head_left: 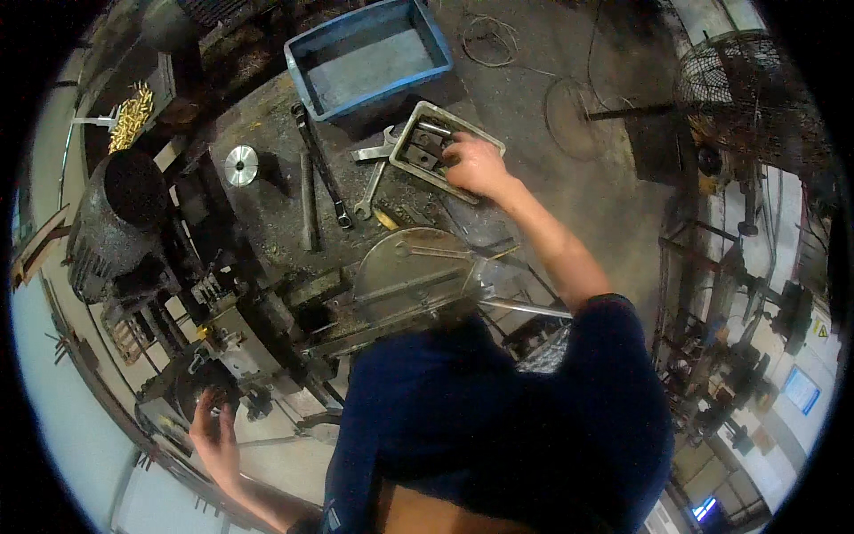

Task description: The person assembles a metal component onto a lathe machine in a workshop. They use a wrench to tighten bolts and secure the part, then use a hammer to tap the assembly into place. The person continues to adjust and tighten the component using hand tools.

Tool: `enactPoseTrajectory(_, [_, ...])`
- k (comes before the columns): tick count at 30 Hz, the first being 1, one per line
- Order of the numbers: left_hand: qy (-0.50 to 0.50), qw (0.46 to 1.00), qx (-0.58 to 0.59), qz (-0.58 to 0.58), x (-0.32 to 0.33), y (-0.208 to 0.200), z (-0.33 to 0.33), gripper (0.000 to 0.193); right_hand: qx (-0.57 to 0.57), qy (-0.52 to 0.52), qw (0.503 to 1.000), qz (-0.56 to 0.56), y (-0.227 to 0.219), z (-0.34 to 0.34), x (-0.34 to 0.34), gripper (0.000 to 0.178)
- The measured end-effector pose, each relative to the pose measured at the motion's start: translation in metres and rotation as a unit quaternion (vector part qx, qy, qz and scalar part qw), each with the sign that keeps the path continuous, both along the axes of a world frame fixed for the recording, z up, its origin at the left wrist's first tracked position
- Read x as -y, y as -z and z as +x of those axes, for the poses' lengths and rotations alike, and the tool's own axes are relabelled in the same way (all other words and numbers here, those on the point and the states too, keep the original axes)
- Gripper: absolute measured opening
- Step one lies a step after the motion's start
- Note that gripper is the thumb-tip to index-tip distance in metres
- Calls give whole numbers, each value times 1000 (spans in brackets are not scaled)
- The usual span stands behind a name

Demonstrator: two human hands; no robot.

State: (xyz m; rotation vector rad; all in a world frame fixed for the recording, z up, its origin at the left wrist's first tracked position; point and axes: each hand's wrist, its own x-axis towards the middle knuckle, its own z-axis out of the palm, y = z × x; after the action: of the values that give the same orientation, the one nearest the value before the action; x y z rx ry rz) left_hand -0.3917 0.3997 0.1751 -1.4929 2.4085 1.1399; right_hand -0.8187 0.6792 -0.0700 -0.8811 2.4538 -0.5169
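Apparent picking step: right hand (478,166), fingers half-curled, reaches among metal parts (424,158) in the tray (418,175); left hand (216,438), part-open, sits at the dark round machine part (196,376); either hold indiscernible; lifting calls for a firm pinch.

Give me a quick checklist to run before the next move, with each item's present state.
1. Right hand at the small tray: ok, fingers reach in over its rim.
2. Right hand's grip on a metal part: cannot tell, fingertips are hidden.
3. Left hand visibly away from the dark round machine part: not ok, fingers overlap it in view.
4. Open-ended wrench outside the tray: ok, it lies beside it.
5. Silver cylinder apart from the tools: ok, left of the long bars.
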Motion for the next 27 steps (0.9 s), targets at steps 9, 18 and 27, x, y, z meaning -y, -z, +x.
enactPoseTrajectory(9, [2,1000,9,6,-7,-1,4,30,163,104,965,-175,2,-7,-18,40])
enactPoseTrajectory(18, [-7,1000,7,-8,-11,-5,15,33,142,141,951,-235,-45,17,-63,41])
enactPoseTrajectory(27, [29,997,-66,21,-19,-13,8,32,299,237,882,-277,-74,71,-108,50])
